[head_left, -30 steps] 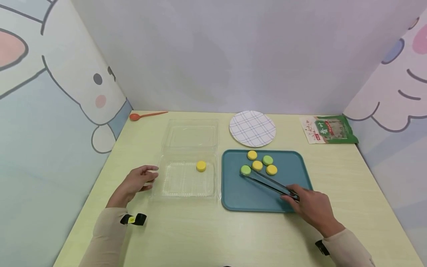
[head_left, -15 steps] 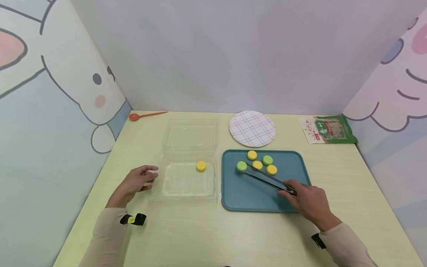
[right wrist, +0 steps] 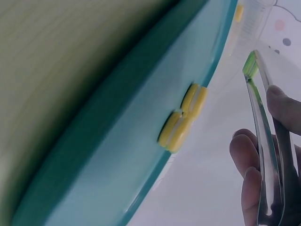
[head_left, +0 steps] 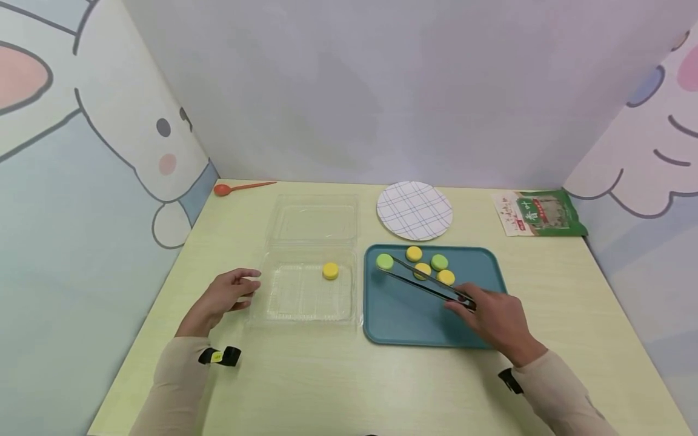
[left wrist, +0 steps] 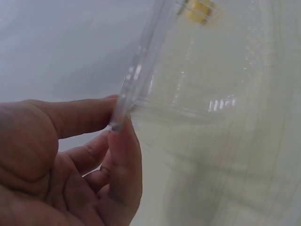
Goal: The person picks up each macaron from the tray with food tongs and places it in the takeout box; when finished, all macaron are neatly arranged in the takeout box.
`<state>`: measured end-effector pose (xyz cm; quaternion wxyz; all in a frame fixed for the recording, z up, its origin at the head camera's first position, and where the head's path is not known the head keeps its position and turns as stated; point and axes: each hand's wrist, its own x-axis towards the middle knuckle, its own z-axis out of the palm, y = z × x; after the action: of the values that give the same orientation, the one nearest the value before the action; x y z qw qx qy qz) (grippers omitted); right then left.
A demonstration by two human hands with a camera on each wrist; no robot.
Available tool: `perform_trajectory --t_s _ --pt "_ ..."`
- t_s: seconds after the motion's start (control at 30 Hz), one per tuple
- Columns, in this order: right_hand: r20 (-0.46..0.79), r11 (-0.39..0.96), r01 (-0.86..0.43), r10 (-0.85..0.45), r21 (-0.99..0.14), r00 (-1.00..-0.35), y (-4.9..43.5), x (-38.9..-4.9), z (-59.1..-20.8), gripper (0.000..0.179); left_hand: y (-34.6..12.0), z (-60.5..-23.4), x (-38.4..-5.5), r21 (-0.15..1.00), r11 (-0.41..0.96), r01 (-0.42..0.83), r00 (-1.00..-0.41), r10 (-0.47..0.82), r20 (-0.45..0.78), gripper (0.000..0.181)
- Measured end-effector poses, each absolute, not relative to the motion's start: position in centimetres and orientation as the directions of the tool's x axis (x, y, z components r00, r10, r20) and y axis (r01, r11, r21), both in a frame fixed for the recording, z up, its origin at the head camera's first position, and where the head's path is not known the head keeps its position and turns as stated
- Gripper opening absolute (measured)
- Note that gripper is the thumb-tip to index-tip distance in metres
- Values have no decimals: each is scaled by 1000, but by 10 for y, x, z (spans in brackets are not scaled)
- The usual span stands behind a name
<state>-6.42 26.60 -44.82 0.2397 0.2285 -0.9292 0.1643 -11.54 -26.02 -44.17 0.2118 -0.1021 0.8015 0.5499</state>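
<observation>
My right hand (head_left: 498, 321) grips a pair of metal tongs (head_left: 417, 284), and a green macaron (head_left: 384, 261) is caught between their tips above the left part of the blue tray (head_left: 409, 324). In the right wrist view that green macaron (right wrist: 250, 66) is lifted clear of the tray. Yellow macarons (head_left: 446, 277) and another green macaron (head_left: 439, 262) lie on the tray. With thumb and fingers my left hand (left wrist: 108, 150) pinches the rim of a clear plastic clamshell box (head_left: 305, 303), whose lid stands open at the back. One yellow macaron (head_left: 330, 270) sits inside.
Behind the tray lies a white checked plate (head_left: 415, 210). A green and white food packet (head_left: 540, 213) is at the back right, and a red spoon (head_left: 222, 190) at the back left. Walls close in the table at the back and sides.
The tongs and right hand have moved left, carrying the green macaron from beside the yellow ones towards the tray's left edge. My left hand stays at the box.
</observation>
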Motion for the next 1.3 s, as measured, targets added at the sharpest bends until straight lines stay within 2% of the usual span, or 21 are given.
perform_trajectory --t_s 0.37,0.7,0.83,1.07,1.3 --pt "455 828 -516 -380 -221 -805 249 -77 -443 72 -260 -441 -116 833 378 -403 -885 69 -460 45" --pt "470 785 -579 -434 -222 -769 227 -86 -440 67 -258 -440 -116 831 384 -403 -885 67 -461 45" --pt "451 793 -573 -442 -208 -775 219 -89 -440 65 -259 -440 -117 830 383 -406 -884 67 -463 46" --pt "382 814 -541 -440 -213 -813 203 -93 -436 41 -258 -439 -117 829 382 -408 -882 68 -466 46" --pt "392 814 -549 -451 -189 -802 187 -100 -440 41 -258 -441 -116 822 384 -421 -879 51 -474 46"
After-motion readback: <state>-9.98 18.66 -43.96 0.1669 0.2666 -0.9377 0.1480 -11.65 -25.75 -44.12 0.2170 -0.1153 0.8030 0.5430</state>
